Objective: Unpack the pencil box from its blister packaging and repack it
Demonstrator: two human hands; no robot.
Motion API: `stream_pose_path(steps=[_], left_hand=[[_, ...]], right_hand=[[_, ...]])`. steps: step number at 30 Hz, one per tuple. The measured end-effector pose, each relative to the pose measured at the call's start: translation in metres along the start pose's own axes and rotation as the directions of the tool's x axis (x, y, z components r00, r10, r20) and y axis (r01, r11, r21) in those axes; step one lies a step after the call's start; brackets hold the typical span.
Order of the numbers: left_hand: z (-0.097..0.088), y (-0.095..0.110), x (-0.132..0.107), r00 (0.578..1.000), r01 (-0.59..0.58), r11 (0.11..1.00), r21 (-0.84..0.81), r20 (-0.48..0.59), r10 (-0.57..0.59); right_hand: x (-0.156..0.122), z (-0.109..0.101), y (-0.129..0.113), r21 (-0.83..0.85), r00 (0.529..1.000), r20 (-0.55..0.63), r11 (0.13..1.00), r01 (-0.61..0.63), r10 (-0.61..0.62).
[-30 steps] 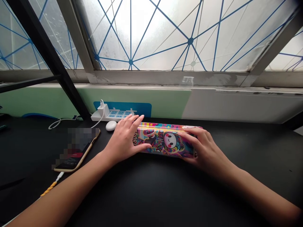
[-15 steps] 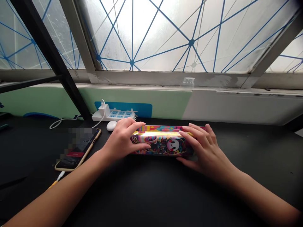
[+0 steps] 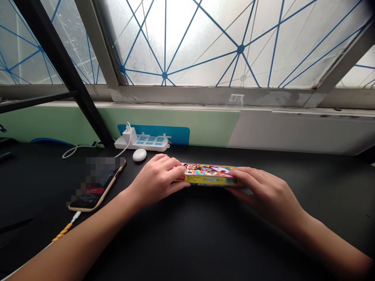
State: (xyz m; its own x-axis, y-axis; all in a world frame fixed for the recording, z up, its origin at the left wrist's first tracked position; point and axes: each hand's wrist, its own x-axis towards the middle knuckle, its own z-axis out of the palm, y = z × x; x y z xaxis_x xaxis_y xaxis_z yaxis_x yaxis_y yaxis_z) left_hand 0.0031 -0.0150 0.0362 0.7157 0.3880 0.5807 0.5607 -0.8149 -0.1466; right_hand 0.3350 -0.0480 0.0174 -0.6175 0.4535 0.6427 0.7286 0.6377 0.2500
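Window: big frosted window across the far side, criss-crossed with blue lines, and a black metal bar runs diagonally in front of it on the left.

Wall: below the sill there's a green and white wall panel with a blue patch behind the stuff at the back.

Desk: black desk fills the whole lower part of the view, and everything here sits on it.

Far left stuff: white power strip against the wall, with a white charger plugged into its left end and a white cable trailing off left.

Phone: lying flat on the left in a tan case, screen up, partly pixelated so I can't read much. A cable with a yellow braided section runs from its near end.

Small white thing: a round white earbud case, or something like it, sits just near of the power strip.

Colourful box: long flat box lying down in the middle of the desk, right of the phone, cartoon print on top, long side facing the person.

Left hand: closed around the box's left end, fingers curled over it.

Right hand: gripping the right end, fingers across the top.

Barcode: small one on the yellow near side of the box.
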Motion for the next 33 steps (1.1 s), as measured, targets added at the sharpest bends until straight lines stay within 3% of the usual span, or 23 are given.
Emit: stream_pose_path(steps=[5,9,12,14,16,18,20,21,24,27,31,33], left_hand=[[0.003,0.007,0.001,0.981,-0.097,0.995,0.013,0.167,0.093],[0.006,0.01,0.002,0.965,-0.05,0.994,-0.1,0.252,0.074],[0.006,0.005,0.001,0.976,0.081,0.983,-0.167,0.212,-0.044],[0.004,-0.004,-0.001,0.96,0.229,0.968,-0.103,0.19,-0.207],[0.001,-0.015,-0.002,0.891,0.411,0.911,0.02,0.202,-0.407],[-0.001,-0.025,-0.004,0.775,0.576,0.813,0.081,0.263,-0.575],[0.0,-0.031,-0.006,0.674,0.692,0.722,0.001,0.357,-0.647],[0.001,-0.032,-0.007,0.649,0.726,0.684,-0.069,0.395,-0.65],[0.009,-0.027,-0.009,0.65,0.753,0.615,-0.234,0.409,-0.64],[0.016,-0.021,-0.01,0.64,0.768,0.567,-0.299,0.391,-0.661],[0.02,-0.021,-0.01,0.576,0.81,0.401,-0.427,0.456,-0.678],[0.02,-0.022,-0.01,0.539,0.823,0.296,-0.485,0.501,-0.677]], right_hand=[[0.001,0.004,-0.006,0.017,0.993,0.112,1.0,0.019,-0.02],[0.005,0.006,-0.009,0.071,0.989,0.148,0.997,0.019,-0.03],[0.006,0.006,-0.008,0.097,0.985,0.172,0.995,0.016,-0.032],[0.005,0.007,-0.006,0.115,0.98,0.194,0.993,0.016,-0.039],[0.004,0.006,-0.004,0.132,0.977,0.212,0.991,0.002,-0.03],[0.003,0.006,-0.003,0.15,0.973,0.229,0.989,-0.014,-0.021],[0.002,0.006,-0.002,0.16,0.97,0.243,0.987,-0.021,-0.019],[0.001,0.006,-0.002,0.164,0.968,0.248,0.986,-0.023,-0.019],[-0.001,0.005,-0.002,0.183,0.968,0.253,0.981,-0.055,0.007],[-0.003,0.006,0.002,0.242,0.956,0.28,0.958,-0.155,0.084],[-0.009,0.007,0.027,0.232,0.901,0.325,0.899,-0.371,0.287],[-0.013,0.006,0.047,0.153,0.846,0.323,0.858,-0.49,0.425]])
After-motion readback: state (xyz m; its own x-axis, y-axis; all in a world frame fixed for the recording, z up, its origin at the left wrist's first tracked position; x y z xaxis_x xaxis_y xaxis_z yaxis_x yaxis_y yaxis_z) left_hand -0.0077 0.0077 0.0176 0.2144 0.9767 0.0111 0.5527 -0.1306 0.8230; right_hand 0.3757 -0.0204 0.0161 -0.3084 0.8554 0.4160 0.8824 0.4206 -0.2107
